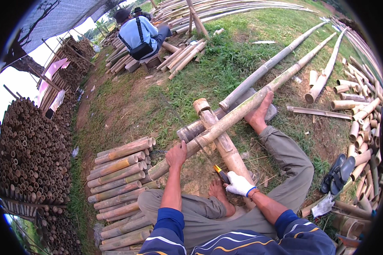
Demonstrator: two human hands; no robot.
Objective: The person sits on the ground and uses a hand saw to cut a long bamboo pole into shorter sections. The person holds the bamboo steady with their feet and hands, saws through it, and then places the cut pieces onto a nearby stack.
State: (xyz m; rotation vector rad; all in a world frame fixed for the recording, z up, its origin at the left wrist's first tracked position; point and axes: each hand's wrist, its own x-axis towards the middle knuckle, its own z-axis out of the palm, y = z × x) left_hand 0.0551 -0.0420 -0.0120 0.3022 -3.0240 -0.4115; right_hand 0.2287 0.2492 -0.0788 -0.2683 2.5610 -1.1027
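Note:
A long bamboo pole slants from beside my left knee up toward the far right. My bare left hand grips it near its close end, fingers closed. In a white glove, my right hand is closed on the black-and-yellow handle of a handsaw. The thin saw blade reaches up to the pole, just right of my left hand. Under the pole lie a notched bamboo support and a shorter thick bamboo piece. My bare right foot presses against the pole farther along.
Cut bamboo pieces are stacked at my left; more offcuts lie at right near black sandals and a loose white glove. Another bamboo pole lies beyond mine. A person in light blue sits farther off.

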